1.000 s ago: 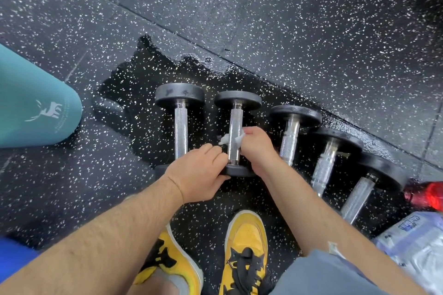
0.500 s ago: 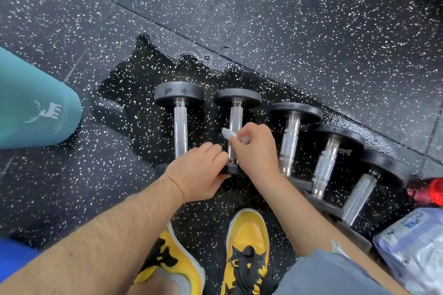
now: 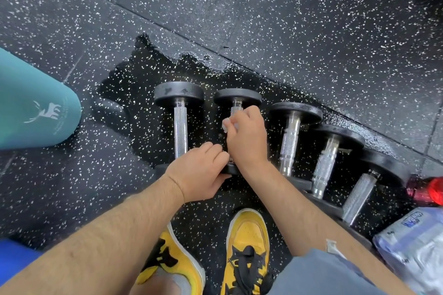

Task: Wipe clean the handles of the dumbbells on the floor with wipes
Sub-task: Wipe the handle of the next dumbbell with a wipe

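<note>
While five dumbbells lay in a row on the floor: second dumbbell (image 3: 236,112) handle under wiping.
Right hand (image 3: 249,137) closed around wipe (image 3: 227,126) on handle; left hand (image 3: 200,175) clasped near end. Next move likely called for shifting to third dumbbell (image 3: 290,141).

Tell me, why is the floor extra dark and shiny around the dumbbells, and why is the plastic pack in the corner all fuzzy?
In the head view, the dark patch looks wet, and near the seam it glints with reflected light. The plastic pack sits at the wide-angle frame's edge, where the picture smears and stretches. The right hand holding the wipe is slightly soft too.
</note>
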The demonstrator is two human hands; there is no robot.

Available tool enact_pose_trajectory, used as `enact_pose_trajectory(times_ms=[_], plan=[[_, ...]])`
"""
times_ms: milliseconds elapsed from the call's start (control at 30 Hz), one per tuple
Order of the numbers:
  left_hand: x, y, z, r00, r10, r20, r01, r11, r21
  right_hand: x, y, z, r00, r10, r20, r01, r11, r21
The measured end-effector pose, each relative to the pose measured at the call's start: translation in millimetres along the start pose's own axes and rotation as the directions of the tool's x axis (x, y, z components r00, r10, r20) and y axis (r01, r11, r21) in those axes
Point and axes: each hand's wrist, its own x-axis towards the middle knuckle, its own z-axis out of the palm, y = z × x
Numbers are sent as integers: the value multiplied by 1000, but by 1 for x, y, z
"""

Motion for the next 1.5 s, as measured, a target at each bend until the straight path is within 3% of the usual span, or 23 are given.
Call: enact_pose_trajectory(times_ms=[133, 200, 400, 533, 600, 700, 800, 867, 967, 1100, 1200, 1400, 1500], plan=[[0, 1, -2, 1000, 17, -4, -16, 999, 35, -5, 2, -11, 928, 360, 93, -372, 897, 241], [0, 2, -3, 1000, 20, -18, -19, 998, 59, -10, 4, -15, 878, 459, 137, -478, 823, 308], [2, 3, -4, 999, 18, -28, -18, 999, 34, 23, 6, -10, 732, 630, 257, -663, 575, 480], [1, 3, -5, 1000, 10, -20, -9, 1000, 28, 49, 0, -4, 622, 711, 327, -716, 347, 606], [2, 3, -6, 999, 20, -30, -19, 999, 29, 50, 1, -1, 596, 737, 319, -702, 286, 653], [3, 3, -6, 999, 31, -45, -29, 999, 33, 36, -4, -2, 681, 711, 176, -636, 454, 624], [1, 2, -4, 999, 25, -28, -24, 999, 37, 24, -13, -7, 836, 545, 56, -489, 697, 524], [0, 2, -3, 1000, 13, -15, -13, 1000, 27, 21, -16, -11, 916, 399, 49, -385, 834, 397], [1, 2, -4, 1000, 3, 7, -3, 1000, 17, 17, -13, -17, 971, 216, 106, -234, 950, 208], [2, 3, -7, 999, -12, 33, 11, 999, 41, 7, -11, -22, 984, 55, 168, -53, 998, -16], [1, 4, -8, 999, -14, 48, 12, 999, 50, 2, -14, -28, 968, 28, 248, 4, 992, -125], [-2, 0, -11, 1000, -7, 18, 7, 1000, 19, -5, -27, -43, 893, 162, 419, -63, 969, -239], [-6, -2, -11, 1000, 6, 8, -6, 1000, -5, -6, -31, -52, 795, 274, 542, -151, 954, -261]])
